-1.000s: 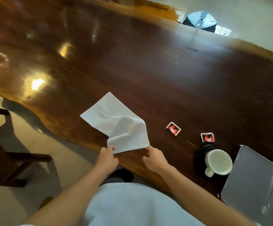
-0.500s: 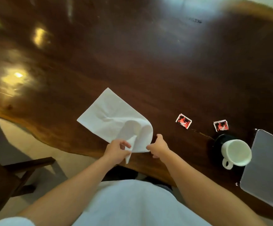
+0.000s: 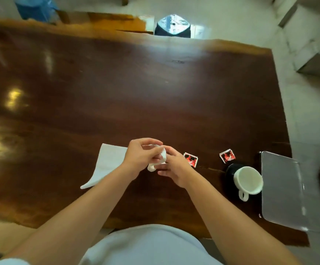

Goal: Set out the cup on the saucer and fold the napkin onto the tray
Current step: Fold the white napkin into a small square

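Note:
A white napkin (image 3: 108, 164) lies on the dark wooden table (image 3: 155, 96), partly folded, its right edge lifted and curled. My left hand (image 3: 140, 156) pinches that curled edge from above. My right hand (image 3: 174, 167) meets it from the right, fingers touching the same edge. To the right, a white cup (image 3: 248, 180) stands on a black saucer (image 3: 230, 170), its handle toward me. A grey metal tray (image 3: 281, 190) lies just right of the cup, at the table's right edge.
Two small red-and-white packets (image 3: 190, 159) (image 3: 227, 155) lie between the napkin and the cup. A dark stool (image 3: 172, 25) stands beyond the table's far edge. Pale tiled floor (image 3: 308, 111) runs along the right side.
Both hands lifted the napkin's near edge and carried it forward over the sheet, folding it. The hands now meet at the curled right edge. The camera tilted to look more steeply down.

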Demonstrator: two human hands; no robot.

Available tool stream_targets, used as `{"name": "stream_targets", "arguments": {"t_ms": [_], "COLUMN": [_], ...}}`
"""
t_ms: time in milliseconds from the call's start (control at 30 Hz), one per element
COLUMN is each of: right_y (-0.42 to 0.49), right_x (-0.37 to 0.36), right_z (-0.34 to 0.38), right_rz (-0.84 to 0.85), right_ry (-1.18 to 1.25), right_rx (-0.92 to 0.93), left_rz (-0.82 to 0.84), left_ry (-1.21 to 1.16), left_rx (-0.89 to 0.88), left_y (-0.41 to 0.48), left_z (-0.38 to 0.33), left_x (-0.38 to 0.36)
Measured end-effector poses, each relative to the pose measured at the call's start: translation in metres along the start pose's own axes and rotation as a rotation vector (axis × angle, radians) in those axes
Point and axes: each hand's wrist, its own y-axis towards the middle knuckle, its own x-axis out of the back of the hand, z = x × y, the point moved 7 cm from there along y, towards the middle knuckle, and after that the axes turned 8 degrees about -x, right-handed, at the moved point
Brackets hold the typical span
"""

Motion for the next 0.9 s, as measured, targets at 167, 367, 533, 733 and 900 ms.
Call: {"name": "stream_targets", "arguments": {"t_ms": [167,367,533,733,900], "right_y": [-0.034,-0.072,-0.099,-0.110,-0.118], "right_x": [-0.020,-0.026,-0.034,-0.033,-0.026], "right_z": [0.053,0.098,0.124,0.134,0.137], "right_rz": [0.261,0.155,0.003,-0.108,-0.130], "right_ry": [0.083,-0.106,-0.262,-0.300,-0.304], "right_rx": [0.188,0.485,0.697,0.779,0.802], "left_rz": [0.017,-0.117,-0.132,-0.086,0.056], "left_ry": [-0.026,0.358,0.531,0.516,0.377], "left_rx": [-0.178,-0.473,-0.670,-0.708,-0.706], "left_y": [0.008,0.009,-0.003,-0.007,-0.014], "left_z": [-0.058,-0.119,-0.151,-0.157,-0.156], "left_x": [0.005,0.025,0.021,0.017,0.009]}}
